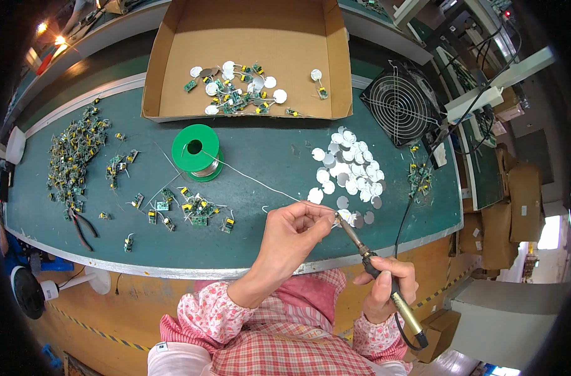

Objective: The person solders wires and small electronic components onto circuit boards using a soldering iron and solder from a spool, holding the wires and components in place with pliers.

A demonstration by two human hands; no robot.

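My left hand [291, 233] is closed in a pinch on the thin solder wire [260, 182], just above the near edge of the bench. That wire runs back to a green spool [184, 148]. In my right hand [389, 289] is a soldering iron [353, 234], pointing up and to the left. Its tip is right by my left fingertips, over a pile of round white and grey discs [354, 164]. Whether the tip touches the wire or a disc is hidden by its small size. Left of my left hand lie small green circuit boards [199, 210] with yellow parts.
A cardboard box [254, 37] at the back holds boards joined to discs. A black fan [401, 106] stands at the back right. On the left are a large heap of boards [75, 156] and pliers [80, 229]. More boards [419, 175] lie right of the discs.
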